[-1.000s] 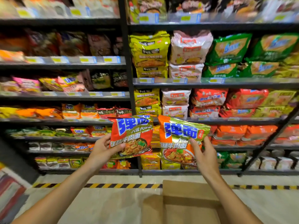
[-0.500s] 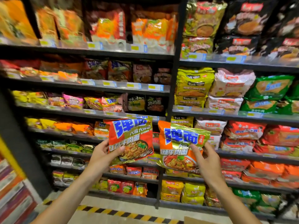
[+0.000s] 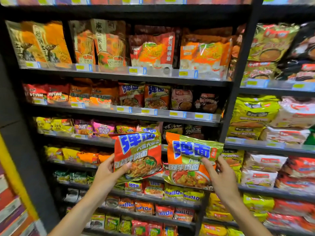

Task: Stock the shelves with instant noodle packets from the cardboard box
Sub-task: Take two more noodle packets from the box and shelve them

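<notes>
My left hand grips a red and green noodle packet with blue lettering by its lower left edge. In my right hand is a second packet, orange and green with the same blue lettering, held at its right side. Both packets are upright in front of the shelves, side by side and a little apart. Two matching packets stand on the second shelf from the top, above my hands. The cardboard box is out of view.
Black metal shelves full of noodle packets fill the view, with price tags along their front edges. A black upright post divides the left bay from the right bay. A yellow and dark pillar stands at the left.
My view has tilted upward and moved closer to the left bay. The box and the striped floor have dropped out of sight. Both hands have kept their packets and risen with the view.
</notes>
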The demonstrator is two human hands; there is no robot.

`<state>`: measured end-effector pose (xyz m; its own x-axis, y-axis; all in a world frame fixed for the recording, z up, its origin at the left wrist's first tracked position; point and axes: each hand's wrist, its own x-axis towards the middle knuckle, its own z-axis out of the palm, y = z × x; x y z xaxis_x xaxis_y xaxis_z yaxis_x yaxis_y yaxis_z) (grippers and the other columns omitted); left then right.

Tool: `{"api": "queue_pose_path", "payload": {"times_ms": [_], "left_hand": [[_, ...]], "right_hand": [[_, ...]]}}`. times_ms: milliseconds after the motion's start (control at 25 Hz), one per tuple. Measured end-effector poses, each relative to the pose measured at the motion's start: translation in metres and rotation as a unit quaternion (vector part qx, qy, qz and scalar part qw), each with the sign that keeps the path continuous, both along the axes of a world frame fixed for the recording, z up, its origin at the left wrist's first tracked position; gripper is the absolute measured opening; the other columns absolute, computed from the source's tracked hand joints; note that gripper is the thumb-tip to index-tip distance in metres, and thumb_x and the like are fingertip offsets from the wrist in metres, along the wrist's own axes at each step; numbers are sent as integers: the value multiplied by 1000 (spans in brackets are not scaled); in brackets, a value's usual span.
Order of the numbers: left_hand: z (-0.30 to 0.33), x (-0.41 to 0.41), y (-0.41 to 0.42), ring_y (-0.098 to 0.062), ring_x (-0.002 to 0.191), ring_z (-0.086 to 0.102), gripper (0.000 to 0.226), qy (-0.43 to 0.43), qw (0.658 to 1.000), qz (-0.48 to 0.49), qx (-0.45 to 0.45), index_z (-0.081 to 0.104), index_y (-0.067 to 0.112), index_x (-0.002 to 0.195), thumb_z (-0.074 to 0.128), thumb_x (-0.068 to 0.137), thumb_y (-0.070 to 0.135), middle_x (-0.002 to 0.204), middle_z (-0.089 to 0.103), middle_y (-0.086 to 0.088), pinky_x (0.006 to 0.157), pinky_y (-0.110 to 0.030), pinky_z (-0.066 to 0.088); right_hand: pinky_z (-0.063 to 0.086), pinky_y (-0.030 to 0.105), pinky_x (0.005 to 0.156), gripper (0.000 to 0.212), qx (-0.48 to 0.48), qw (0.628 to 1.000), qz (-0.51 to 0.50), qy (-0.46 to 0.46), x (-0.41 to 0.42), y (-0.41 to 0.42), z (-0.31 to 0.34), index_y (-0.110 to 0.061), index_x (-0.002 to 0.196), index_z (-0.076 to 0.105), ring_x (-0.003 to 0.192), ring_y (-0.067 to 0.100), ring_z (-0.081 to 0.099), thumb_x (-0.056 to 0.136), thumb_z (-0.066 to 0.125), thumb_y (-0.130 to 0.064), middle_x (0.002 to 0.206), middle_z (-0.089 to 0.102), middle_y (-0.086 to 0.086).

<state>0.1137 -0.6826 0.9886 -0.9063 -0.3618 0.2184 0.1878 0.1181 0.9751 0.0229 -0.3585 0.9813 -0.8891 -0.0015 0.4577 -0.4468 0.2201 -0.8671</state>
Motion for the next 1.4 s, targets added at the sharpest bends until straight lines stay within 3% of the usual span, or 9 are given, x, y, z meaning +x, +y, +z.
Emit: {"api": "queue_pose_path", "payload": {"times_ms": [160, 280, 560, 680, 800, 920, 1080, 1240, 1400], "left_hand": [[11, -42, -21, 0, 103, 66, 38, 21, 1000, -12, -13, 62, 30, 118, 74, 83, 26, 111, 72, 14, 83, -21, 49], [25, -80, -38, -3, 104, 67, 36, 43, 999, 9, -18, 63, 28, 117, 74, 84, 21, 111, 72, 13, 82, -22, 52], [63, -172, -88, -9, 102, 68, 39, 116, 989, 55, -72, 64, 17, 119, 75, 82, 9, 109, 74, 4, 79, -19, 55], [76, -207, -119, -13, 101, 70, 44, 150, 979, 81, -109, 67, 12, 117, 80, 76, 3, 106, 75, -1, 81, -23, 57], [91, -245, -151, -10, 97, 70, 48, 188, 971, 65, -130, 70, 18, 109, 78, 71, -10, 102, 75, 5, 83, -24, 56], [104, -287, -184, -4, 92, 68, 57, 201, 969, 36, -139, 69, 22, 102, 67, 68, -23, 96, 75, 13, 81, -19, 55], [108, -330, -223, -10, 95, 68, 51, 209, 964, 11, -165, 69, 24, 104, 74, 72, -16, 104, 73, 1, 81, -20, 54], [103, -368, -254, -21, 105, 67, 49, 185, 958, -28, -217, 67, 17, 114, 75, 74, -11, 110, 72, -2, 89, -31, 55], [98, -388, -258, -18, 96, 69, 37, 105, 961, -101, -236, 62, 19, 112, 80, 80, 16, 103, 72, 0, 89, -41, 55]], "right_hand": [[57, 59, 66, 31, -12, 1000, 15, 6, -40, -26, 16, -21, 89, 62, 81, 42, 67, 88, 66, -52, 83, 67, 18], [58, 54, 77, 19, -28, 999, 41, 16, -85, -43, 27, -29, 93, 66, 87, 27, 70, 90, 65, -48, 86, 71, 4], [54, 59, 74, 34, -30, 996, 72, 33, -186, -83, 53, -17, 91, 64, 81, 39, 65, 90, 65, -51, 84, 68, 16], [57, 49, 71, 19, -41, 996, 79, 23, -213, -103, 59, -21, 93, 66, 82, 35, 68, 94, 65, -40, 83, 72, 8], [59, 55, 76, 14, -48, 995, 88, 27, -231, -125, 65, -28, 98, 68, 88, 33, 70, 94, 65, -41, 91, 73, 8], [61, 35, 69, 11, -79, 994, 73, 32, -243, -150, 73, -29, 105, 68, 89, 20, 74, 95, 64, -33, 96, 76, 0], [55, 15, 62, 14, -99, 993, 29, 54, -255, -180, 90, -20, 109, 67, 85, 7, 74, 95, 64, -22, 93, 77, -11], [55, 16, 59, 14, -114, 991, -12, 64, -262, -208, 96, -17, 109, 66, 82, 8, 74, 95, 64, -21, 90, 77, -5], [56, 17, 59, 14, -118, 990, -35, 66, -263, -223, 98, -16, 108, 66, 82, 9, 75, 96, 64, -22, 93, 76, -1]]}}
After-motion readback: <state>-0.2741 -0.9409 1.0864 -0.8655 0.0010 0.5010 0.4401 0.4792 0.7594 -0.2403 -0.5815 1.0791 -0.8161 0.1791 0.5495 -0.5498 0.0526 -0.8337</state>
